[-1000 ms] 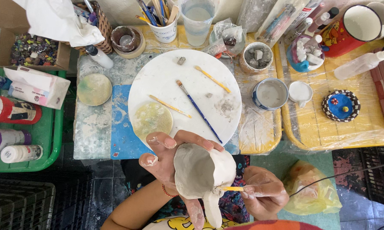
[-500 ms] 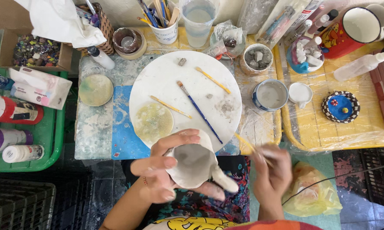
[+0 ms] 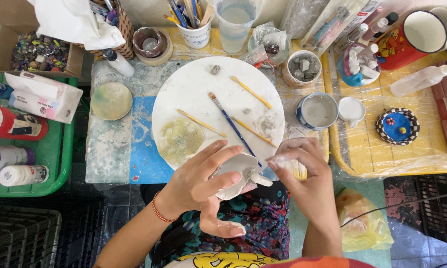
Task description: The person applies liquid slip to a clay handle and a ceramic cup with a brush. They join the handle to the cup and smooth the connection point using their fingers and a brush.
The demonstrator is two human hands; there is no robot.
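Pale grey-white clay piece (image 3: 236,173), unglazed and matte, shaped like a shallow hollow shell with a rounded body. Cradled in the left hand (image 3: 203,191), tilted, with the open hollow partly hidden behind the left fingers (image 3: 221,156) that wrap across its upper face and the thumb pressed against its lower edge. 1 short stubby projection (image 3: 260,180) sticking out from the right side of the body, pointing away from the grip. Right hand (image 3: 303,171) just beside that projection, fingertips dusted white and close to it; contact cannot be told. Held above the lap, just off the near table edge.
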